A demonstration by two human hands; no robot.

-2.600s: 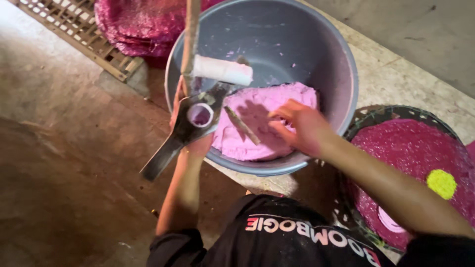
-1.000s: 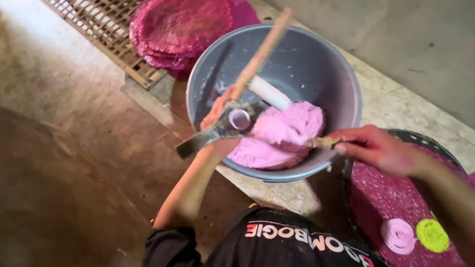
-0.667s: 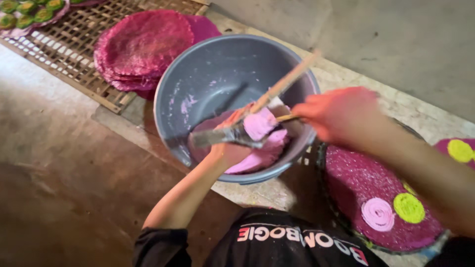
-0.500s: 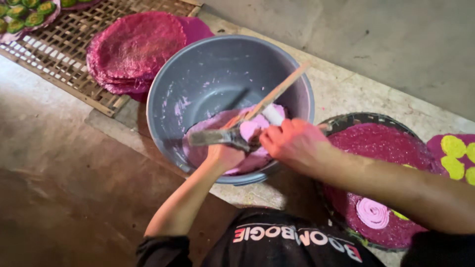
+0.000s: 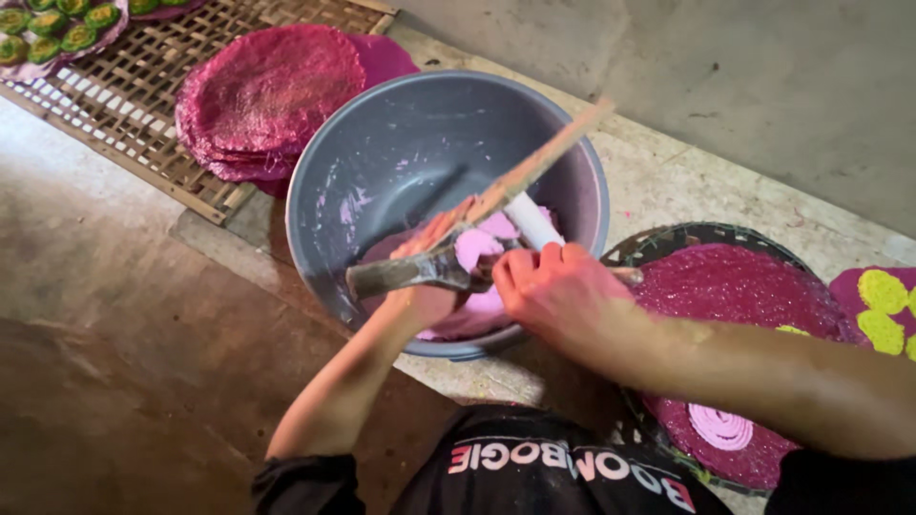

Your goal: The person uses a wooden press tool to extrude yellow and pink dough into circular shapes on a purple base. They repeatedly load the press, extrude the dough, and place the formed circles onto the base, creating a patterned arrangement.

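A grey plastic bowl [image 5: 382, 162] holds a lump of pale pink dough [image 5: 474, 250]. My left hand [image 5: 426, 303] is over the bowl's near side, shut on a metal press tool [image 5: 405, 272] with a long wooden handle [image 5: 544, 162] and a white cylinder [image 5: 530, 223]. Some pink dough sits on the tool's head. My right hand [image 5: 551, 289] is closed right beside the tool's head, fingers curled around a thin stick whose end [image 5: 625, 277] pokes out to the right. The stick's tip is hidden by my fingers.
A round dark tray [image 5: 668, 238] at right carries a magenta disc [image 5: 735, 296] with a pink spiral [image 5: 720, 427]; yellow-green pieces [image 5: 883, 305] lie further right. A stack of magenta discs [image 5: 267, 91] rests on a woven bamboo rack [image 5: 124, 105], with green pieces [image 5: 57, 24] beyond.
My right hand came back from the tray side to the tool's head over the bowl. The tool's wooden handle has tilted from upright to slanting up to the right.
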